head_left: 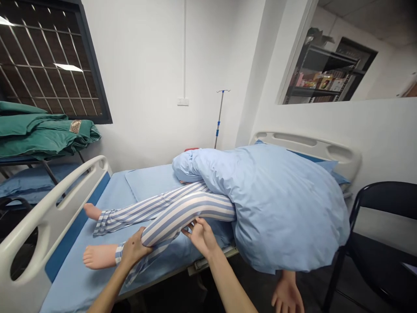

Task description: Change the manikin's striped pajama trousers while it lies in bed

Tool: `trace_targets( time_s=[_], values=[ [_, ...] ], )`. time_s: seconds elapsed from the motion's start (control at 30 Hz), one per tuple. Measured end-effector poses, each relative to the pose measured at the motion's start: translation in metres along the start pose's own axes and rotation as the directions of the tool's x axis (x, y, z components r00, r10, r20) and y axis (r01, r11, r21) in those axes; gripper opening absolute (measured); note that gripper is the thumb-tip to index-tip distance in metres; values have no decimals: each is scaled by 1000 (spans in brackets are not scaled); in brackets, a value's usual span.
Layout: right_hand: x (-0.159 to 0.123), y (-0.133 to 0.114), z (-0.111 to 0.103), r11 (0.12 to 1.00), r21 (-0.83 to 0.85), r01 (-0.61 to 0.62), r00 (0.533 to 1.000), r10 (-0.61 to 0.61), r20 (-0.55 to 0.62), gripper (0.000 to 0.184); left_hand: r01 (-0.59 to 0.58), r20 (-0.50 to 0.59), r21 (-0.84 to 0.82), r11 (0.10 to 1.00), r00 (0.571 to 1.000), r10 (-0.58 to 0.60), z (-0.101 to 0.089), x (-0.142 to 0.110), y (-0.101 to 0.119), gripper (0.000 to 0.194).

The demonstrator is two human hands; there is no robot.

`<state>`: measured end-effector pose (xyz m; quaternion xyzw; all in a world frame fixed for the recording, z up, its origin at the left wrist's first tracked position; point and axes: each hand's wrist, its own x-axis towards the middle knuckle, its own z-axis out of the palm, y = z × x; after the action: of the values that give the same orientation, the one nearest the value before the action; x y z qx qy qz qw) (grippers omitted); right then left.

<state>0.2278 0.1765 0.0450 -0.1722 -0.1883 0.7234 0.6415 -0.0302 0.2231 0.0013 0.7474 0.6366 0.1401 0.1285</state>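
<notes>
**Two bare hands on a striped trouser leg at the bedside**

From the head camera, the person's left hand (135, 248) and right hand (200, 237) reach in from the near edge of a hospital bed (74, 234). Both are on the near leg of a patient manikin (172, 213), which wears a blue-and-white striped trouser leg (185, 217). The left fingers (143, 247) curl around the lower part of that leg, above the bare foot (97, 256), and grip it. The right fingers (192, 227) are spread and press into the underside of the leg nearer the knee, closed against the cloth. The two hands are close together but not touching.

The manikin lies across the blue bed sheet, with its second striped leg and bare foot (92, 211) just to the far left of the near leg. A bulky pale blue quilt (280, 204) covers its upper body, and a manikin hand (286, 295) hangs below the near right bed edge.

A white side rail (48, 208) runs along the near left, and a white headboard (306, 145) stands at the far right. Folded green blankets (35, 130) lie on another bed at the left. An IV pole (220, 117) stands beyond the bed, and a black chair (374, 226) stands at the right.
</notes>
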Motion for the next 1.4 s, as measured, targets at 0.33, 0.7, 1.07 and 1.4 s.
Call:
trace_targets(
  time_s=[0.33, 0.7, 1.07, 1.4],
  values=[
    [5, -31, 11, 977, -194, 87, 992, -103, -71, 13, 44, -54, -213, 976, 997, -56, 57, 23, 37, 46],
    [1, -22, 2, 986, -153, 61, 996, -71, -60, 12, -71, 3, -67, 995, 997, 71, 16, 23, 16, 48],
    [-2, 31, -23, 996, 73, -49, 996, 54, -77, 16, -198, 54, 425, 883, 980, 193, -116, -3, -15, 59],
    [2, 91, -60, 975, 165, -147, 977, 169, -130, 14, -218, 157, 574, 790, 975, 154, -135, -30, -7, 61]
  ],
)
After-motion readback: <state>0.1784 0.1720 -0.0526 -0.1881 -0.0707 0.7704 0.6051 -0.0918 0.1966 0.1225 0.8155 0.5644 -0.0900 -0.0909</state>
